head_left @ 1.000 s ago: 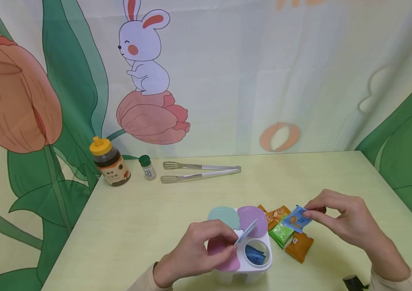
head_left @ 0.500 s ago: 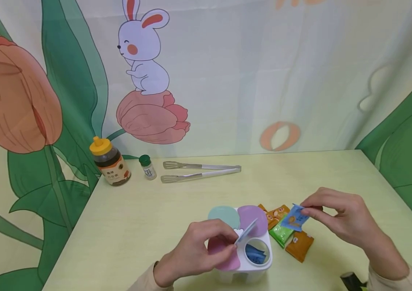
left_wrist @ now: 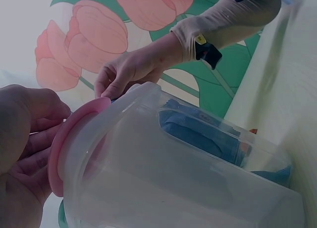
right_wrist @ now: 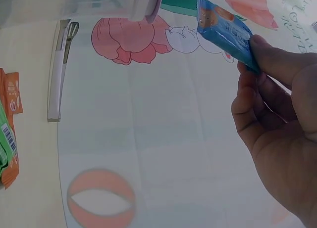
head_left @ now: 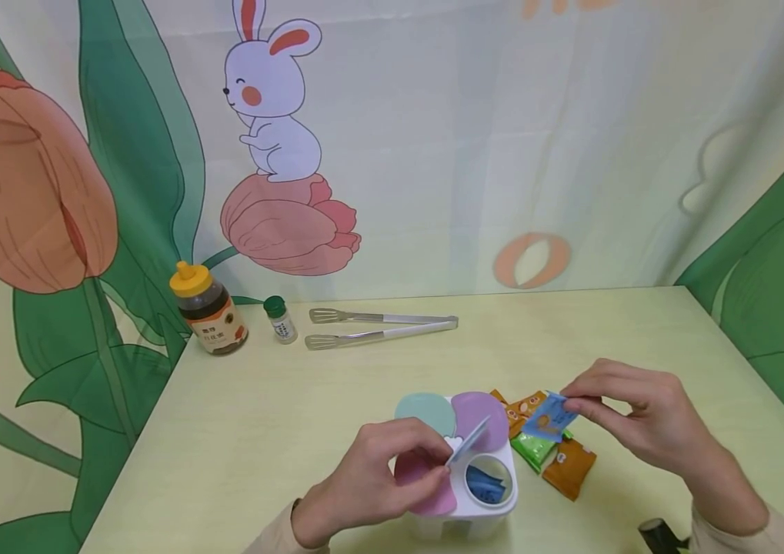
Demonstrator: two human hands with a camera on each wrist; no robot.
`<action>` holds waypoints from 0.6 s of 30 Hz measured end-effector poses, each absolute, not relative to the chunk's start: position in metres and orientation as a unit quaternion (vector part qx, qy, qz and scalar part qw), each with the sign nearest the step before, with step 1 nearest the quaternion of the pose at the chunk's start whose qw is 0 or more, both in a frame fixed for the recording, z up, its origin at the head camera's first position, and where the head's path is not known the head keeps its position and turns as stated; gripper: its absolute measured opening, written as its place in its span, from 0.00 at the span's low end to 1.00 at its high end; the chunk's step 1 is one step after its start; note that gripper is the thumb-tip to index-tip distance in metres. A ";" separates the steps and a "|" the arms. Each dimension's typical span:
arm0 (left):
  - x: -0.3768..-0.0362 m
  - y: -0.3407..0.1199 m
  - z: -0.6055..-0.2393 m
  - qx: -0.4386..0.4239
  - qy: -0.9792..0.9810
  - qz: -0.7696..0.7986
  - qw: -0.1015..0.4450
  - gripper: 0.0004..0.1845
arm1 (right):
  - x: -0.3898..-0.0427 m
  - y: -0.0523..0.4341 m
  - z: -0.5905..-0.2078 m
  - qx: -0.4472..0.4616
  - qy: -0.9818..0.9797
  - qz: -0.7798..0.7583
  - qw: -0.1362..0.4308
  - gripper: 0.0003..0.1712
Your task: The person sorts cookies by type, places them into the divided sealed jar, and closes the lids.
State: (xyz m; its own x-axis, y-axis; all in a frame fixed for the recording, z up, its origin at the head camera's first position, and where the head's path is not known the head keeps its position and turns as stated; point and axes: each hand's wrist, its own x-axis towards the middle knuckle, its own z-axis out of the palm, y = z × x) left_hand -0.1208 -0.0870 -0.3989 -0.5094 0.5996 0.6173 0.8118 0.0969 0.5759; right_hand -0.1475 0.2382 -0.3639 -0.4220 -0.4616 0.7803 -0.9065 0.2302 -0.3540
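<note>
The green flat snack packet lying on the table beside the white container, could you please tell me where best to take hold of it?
Pinch the green flat snack packet by its near left corner, coming from above. It lies flat, its far end sits under the blue packet in the right hand, and an orange packet crowds its right side.

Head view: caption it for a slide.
Right hand pinches a blue packet; left hand holds the container lid open.

Head view looks down; wrist views sit close, sharing the container [head_left: 464,481].
</note>
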 end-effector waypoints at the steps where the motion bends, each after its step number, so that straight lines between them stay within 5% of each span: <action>1: -0.121 -0.087 -0.399 -0.482 -0.731 -0.468 0.113 0.09 | -0.147 0.237 -0.363 0.469 -0.733 0.413 0.269 0.09; 18: -0.123 -0.087 -0.401 -0.499 -0.721 -0.462 0.137 0.09 | -0.147 0.223 -0.363 0.488 -0.727 0.411 0.254 0.10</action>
State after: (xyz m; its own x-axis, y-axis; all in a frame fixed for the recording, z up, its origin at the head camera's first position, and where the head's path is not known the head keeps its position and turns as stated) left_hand -0.1234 -0.0870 -0.4009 -0.4650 0.5918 0.6585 0.8456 0.0766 0.5284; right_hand -0.1470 0.2230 -0.3627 -0.3946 -0.5006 0.7705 -0.9183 0.1849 -0.3502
